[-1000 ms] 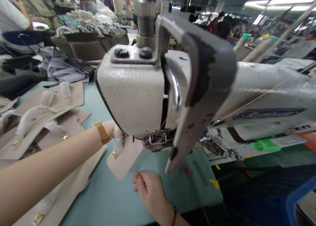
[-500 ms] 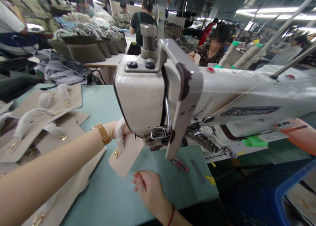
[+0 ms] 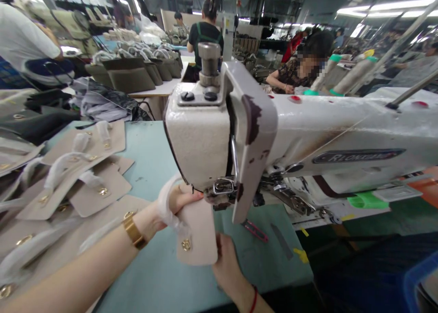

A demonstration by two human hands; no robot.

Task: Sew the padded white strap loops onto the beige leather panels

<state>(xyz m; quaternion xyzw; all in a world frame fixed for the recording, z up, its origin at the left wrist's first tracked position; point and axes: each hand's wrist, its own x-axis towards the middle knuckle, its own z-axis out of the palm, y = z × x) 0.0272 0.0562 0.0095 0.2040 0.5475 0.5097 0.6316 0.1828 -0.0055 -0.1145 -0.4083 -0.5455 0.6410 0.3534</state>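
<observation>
A beige bag panel (image 3: 200, 231) with a white-wrapped handle (image 3: 166, 201) and a gold fitting lies at the head of a white sewing machine (image 3: 196, 135). My left hand (image 3: 178, 201) reaches in beside the handle and is closed on the panel's far part, thumb on top. Some of its fingers are hidden underneath. My right hand (image 3: 227, 265) pinches the panel's right edge near the front corner, its fingertips partly behind the panel. The needle area is mostly covered by the machine's grey guard (image 3: 255, 144).
More beige panels with wrapped handles (image 3: 99, 190) are piled at the left on the green table (image 3: 150, 281). Pink-handled snips (image 3: 256, 231) and a grey blade-like strip (image 3: 282, 242) lie right of my right hand. A blue crate (image 3: 420, 269) stands lower right. Other people sit beyond.
The panel has swung round and sits more squarely before me. My right hand, earlier apart from it, has come to its right edge and taken hold. The view has shifted slightly.
</observation>
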